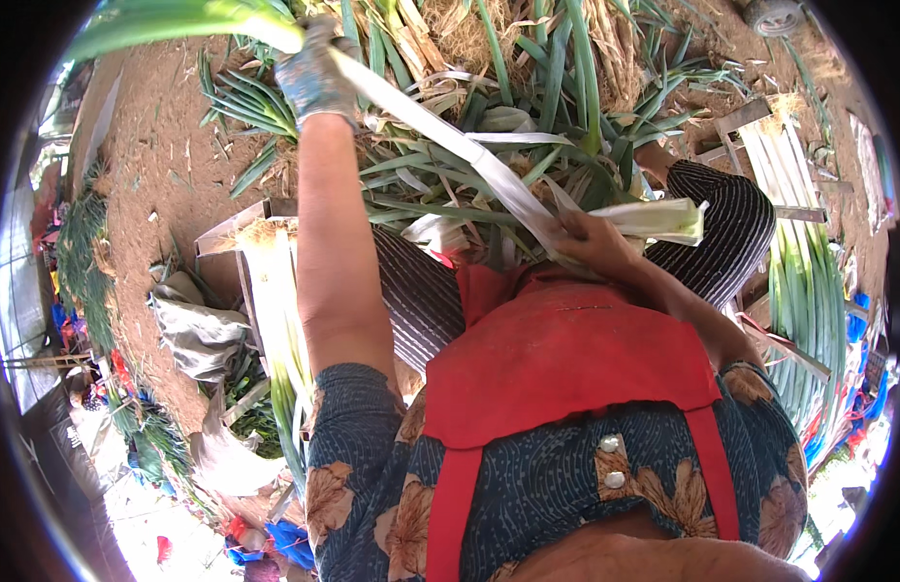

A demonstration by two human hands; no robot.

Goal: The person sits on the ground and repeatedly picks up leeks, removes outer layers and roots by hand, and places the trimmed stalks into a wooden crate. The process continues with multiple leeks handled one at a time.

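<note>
My left hand point(319, 76), in a dirty blue-grey glove, grips a long green onion stalk point(272, 29) at the upper left. Its blurred green leaves reach out to the left. From this glove a flat white outer layer of the onion point(435, 134) slants down to my right hand point(595, 238). That bare hand has its fingers closed around the white layer, close to the red apron point(566, 349). A pale, blunt-ended onion piece point(657, 220) juts out to the right of it; whether it is joined to the strip I cannot tell.
Ahead lies a heap of onion leaves and peelings point(508, 160). Trimmed onions lie in a wooden rack on the left point(272, 313) and another on the right point(799, 276). A crumpled grey sack point(199, 327) rests on the dirt floor point(166, 145). A small wheel point(774, 16) shows at the upper right.
</note>
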